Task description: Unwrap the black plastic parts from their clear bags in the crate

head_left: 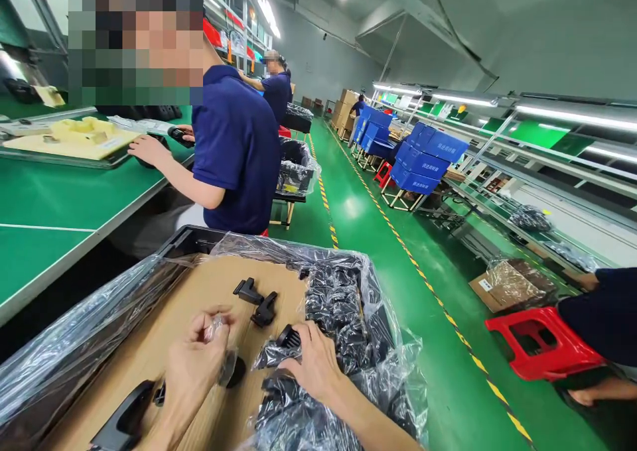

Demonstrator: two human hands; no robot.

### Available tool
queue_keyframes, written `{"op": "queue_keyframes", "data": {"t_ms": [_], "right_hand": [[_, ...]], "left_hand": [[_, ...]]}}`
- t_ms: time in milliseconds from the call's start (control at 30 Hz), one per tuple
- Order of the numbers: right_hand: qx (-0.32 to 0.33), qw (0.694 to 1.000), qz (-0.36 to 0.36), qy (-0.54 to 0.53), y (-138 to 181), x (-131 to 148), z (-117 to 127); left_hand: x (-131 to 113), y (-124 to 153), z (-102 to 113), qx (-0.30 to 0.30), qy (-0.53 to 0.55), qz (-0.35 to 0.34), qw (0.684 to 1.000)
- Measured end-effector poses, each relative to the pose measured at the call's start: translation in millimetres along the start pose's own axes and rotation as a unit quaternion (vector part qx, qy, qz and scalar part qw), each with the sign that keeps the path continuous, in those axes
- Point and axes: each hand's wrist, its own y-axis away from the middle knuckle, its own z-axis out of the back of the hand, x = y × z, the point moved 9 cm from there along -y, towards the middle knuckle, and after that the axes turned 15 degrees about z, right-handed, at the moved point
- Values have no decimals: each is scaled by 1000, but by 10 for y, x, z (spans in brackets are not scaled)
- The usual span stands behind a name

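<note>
Bagged black plastic parts (343,318) fill the right side of a plastic-lined crate (189,242), heaped against its far wall. A cardboard sheet (199,305) covers the left side, with two loose black parts (256,300) lying bare on it and a longer black piece (124,418) near the front edge. The left hand (196,365) is closed, fingers pinching a small clear bag (216,325) above the cardboard. The right hand (311,365) lies palm down on a bagged part (279,351) at the edge of the heap, fingers curled over it. Judging by the layout, most parts are already bagged and only a few remain bare. A co-worker's arm (174,172) rests on the green desk (50,205) ahead.
</note>
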Motion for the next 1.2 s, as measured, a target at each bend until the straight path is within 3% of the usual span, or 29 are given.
{"op": "queue_keyframes", "data": {"t_ms": [200, 333, 433, 567, 667, 833, 967, 1100, 1200], "right_hand": [[13, 999, 21, -30, -11, 92, -94], [-3, 994, 34, -108, -338, 348, -65], [-18, 986, 22, -163, -496, 476, -33], [-31, 991, 2, -134, -246, 399, 101], [29, 996, 15, -80, 89, 339, 47], [94, 995, -15, -22, 294, 205, -155], [57, 997, -31, -44, 238, 160, -109], [6, 997, -7, -79, 202, 285, -7], [-2, 993, 25, -117, 141, 439, -51]], "left_hand": [[230, 392, -275, 133, -181, -53, 973], [236, 625, -412, 177, -186, -76, 964], [218, 566, -445, 190, -150, -59, 968], [221, 347, -359, 151, -87, 2, 985], [181, 277, -237, 121, -55, 27, 991], [43, 382, 132, 28, -139, 16, 990], [12, 669, 29, 109, -220, -23, 969], [278, 902, -262, 217, -264, -15, 940], [397, 927, -334, 236, -269, -32, 933]]}}
